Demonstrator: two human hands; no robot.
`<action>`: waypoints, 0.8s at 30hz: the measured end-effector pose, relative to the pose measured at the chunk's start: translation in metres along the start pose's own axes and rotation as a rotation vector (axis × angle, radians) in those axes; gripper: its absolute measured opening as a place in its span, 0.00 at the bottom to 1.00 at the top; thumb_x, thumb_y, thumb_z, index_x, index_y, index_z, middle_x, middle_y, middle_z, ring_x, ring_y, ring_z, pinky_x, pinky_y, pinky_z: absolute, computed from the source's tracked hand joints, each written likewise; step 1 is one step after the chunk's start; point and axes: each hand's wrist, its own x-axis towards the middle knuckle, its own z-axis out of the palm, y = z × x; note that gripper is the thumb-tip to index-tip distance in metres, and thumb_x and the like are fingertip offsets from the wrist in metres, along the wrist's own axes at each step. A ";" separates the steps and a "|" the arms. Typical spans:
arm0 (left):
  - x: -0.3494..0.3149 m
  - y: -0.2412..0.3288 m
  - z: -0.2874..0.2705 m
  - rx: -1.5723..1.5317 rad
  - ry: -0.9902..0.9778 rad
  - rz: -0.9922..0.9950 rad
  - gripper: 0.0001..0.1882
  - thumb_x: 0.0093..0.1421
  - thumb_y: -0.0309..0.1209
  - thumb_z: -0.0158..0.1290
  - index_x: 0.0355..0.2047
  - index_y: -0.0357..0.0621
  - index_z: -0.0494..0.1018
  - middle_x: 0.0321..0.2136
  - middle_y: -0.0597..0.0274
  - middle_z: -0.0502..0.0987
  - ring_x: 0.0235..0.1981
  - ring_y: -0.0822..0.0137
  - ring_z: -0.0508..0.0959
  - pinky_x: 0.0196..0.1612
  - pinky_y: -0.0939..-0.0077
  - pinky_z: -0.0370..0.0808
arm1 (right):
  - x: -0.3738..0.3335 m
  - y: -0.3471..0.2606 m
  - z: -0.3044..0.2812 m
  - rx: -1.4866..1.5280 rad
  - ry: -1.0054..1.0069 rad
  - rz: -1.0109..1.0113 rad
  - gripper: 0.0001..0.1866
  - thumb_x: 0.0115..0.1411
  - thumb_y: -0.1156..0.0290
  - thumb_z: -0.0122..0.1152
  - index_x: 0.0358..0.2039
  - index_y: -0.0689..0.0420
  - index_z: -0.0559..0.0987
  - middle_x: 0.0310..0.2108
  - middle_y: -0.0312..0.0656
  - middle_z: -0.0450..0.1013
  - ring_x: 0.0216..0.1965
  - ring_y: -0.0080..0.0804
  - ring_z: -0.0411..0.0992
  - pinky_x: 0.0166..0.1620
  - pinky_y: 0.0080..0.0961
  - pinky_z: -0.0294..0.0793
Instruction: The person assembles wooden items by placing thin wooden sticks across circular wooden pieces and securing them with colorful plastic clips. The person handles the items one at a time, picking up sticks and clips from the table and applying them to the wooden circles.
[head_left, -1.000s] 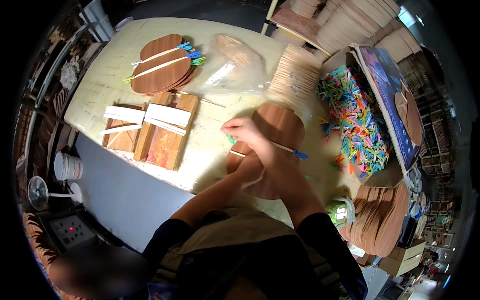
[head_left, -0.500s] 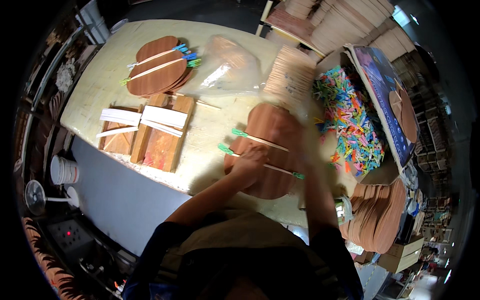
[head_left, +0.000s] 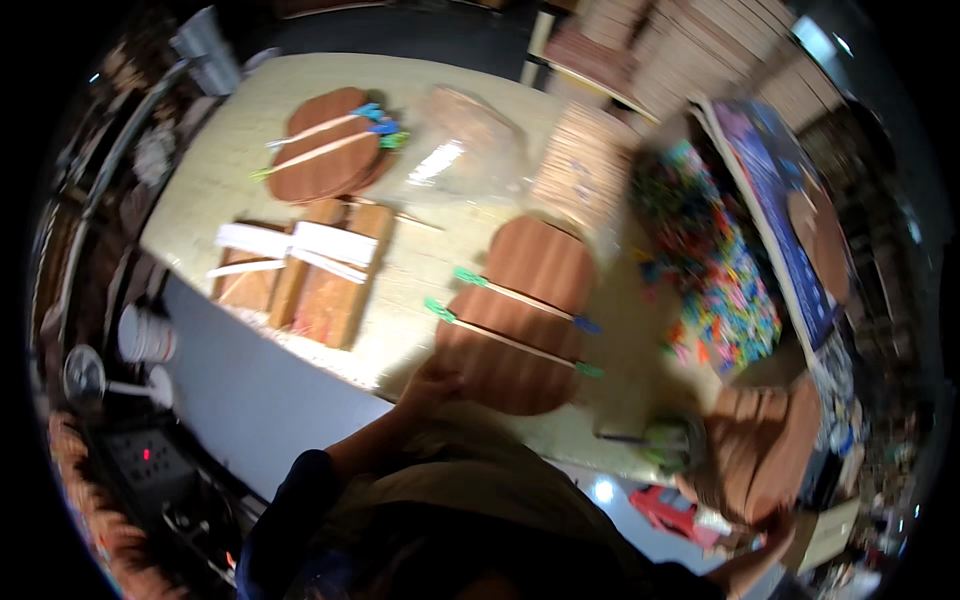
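A long pale worktable is stretching across the view, seen from above. Near its front edge, close to the person, a stack of brown, gourd-shaped wooden boards is lying flat. Two thin light sticks are crossing this stack, each held at its ends by small green and blue clips. The left hand is resting on the near left edge of the stack, fingers curled against the wood; whether it is gripping or only touching is not clear. The right hand is reaching far out to the lower right, well apart from the left, touching the bottom of a second pile of similar brown boards standing beside the table; its grip cannot be made out. To the right of the clamped stack, a heap of small multicoloured clips is filling a tray. Farther back, another clipped brown stack is lying on the table, and rectangular wooden blocks wrapped in white bands are sitting at the left.
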 end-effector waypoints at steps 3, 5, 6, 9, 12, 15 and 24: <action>-0.019 0.035 -0.009 -0.143 0.078 0.243 0.14 0.54 0.21 0.54 0.42 0.41 0.68 0.29 0.62 0.74 0.31 0.66 0.76 0.34 0.70 0.77 | -0.003 -0.001 0.041 0.012 -0.074 -0.035 0.34 0.43 0.47 0.65 0.46 0.54 0.70 0.45 0.45 0.64 0.45 0.37 0.65 0.43 0.35 0.69; -0.017 0.082 -0.021 -0.109 0.104 0.558 0.12 0.56 0.21 0.52 0.41 0.41 0.68 0.31 0.62 0.74 0.31 0.68 0.76 0.35 0.73 0.76 | -0.005 -0.013 0.055 0.019 -0.090 -0.055 0.32 0.43 0.48 0.65 0.45 0.54 0.71 0.43 0.44 0.64 0.43 0.36 0.65 0.42 0.34 0.69; -0.013 0.110 -0.031 -0.155 0.181 0.612 0.13 0.56 0.21 0.52 0.42 0.40 0.67 0.33 0.61 0.74 0.31 0.69 0.76 0.36 0.75 0.75 | -0.007 -0.017 0.058 0.025 -0.097 -0.064 0.31 0.43 0.49 0.65 0.44 0.54 0.71 0.42 0.44 0.65 0.43 0.36 0.65 0.41 0.34 0.68; 0.025 0.202 -0.078 -0.031 0.421 0.769 0.11 0.56 0.23 0.52 0.40 0.39 0.66 0.31 0.60 0.74 0.28 0.69 0.75 0.32 0.74 0.76 | -0.011 -0.028 0.060 0.047 -0.112 -0.085 0.28 0.43 0.52 0.65 0.41 0.54 0.72 0.39 0.42 0.65 0.41 0.34 0.66 0.40 0.33 0.68; 0.066 0.263 -0.142 -0.121 0.430 0.828 0.07 0.56 0.23 0.53 0.35 0.40 0.68 0.29 0.60 0.74 0.26 0.68 0.75 0.30 0.72 0.77 | -0.011 -0.030 0.056 0.092 -0.112 -0.089 0.24 0.44 0.55 0.65 0.39 0.54 0.73 0.36 0.41 0.66 0.39 0.33 0.66 0.39 0.32 0.68; 0.112 0.297 -0.206 -0.192 0.501 0.765 0.07 0.56 0.22 0.52 0.36 0.41 0.68 0.27 0.60 0.74 0.24 0.67 0.75 0.28 0.73 0.77 | 0.000 -0.027 0.046 0.167 -0.093 -0.079 0.21 0.44 0.57 0.65 0.36 0.54 0.74 0.33 0.39 0.67 0.37 0.31 0.66 0.38 0.31 0.67; 0.175 0.277 -0.189 1.108 1.548 0.668 0.50 0.41 0.65 0.56 0.57 0.45 0.60 0.45 0.44 0.69 0.45 0.42 0.69 0.47 0.51 0.66 | 0.092 0.045 -0.044 0.837 -0.042 -0.009 0.12 0.45 0.65 0.66 0.29 0.55 0.76 0.25 0.34 0.69 0.30 0.26 0.67 0.35 0.28 0.67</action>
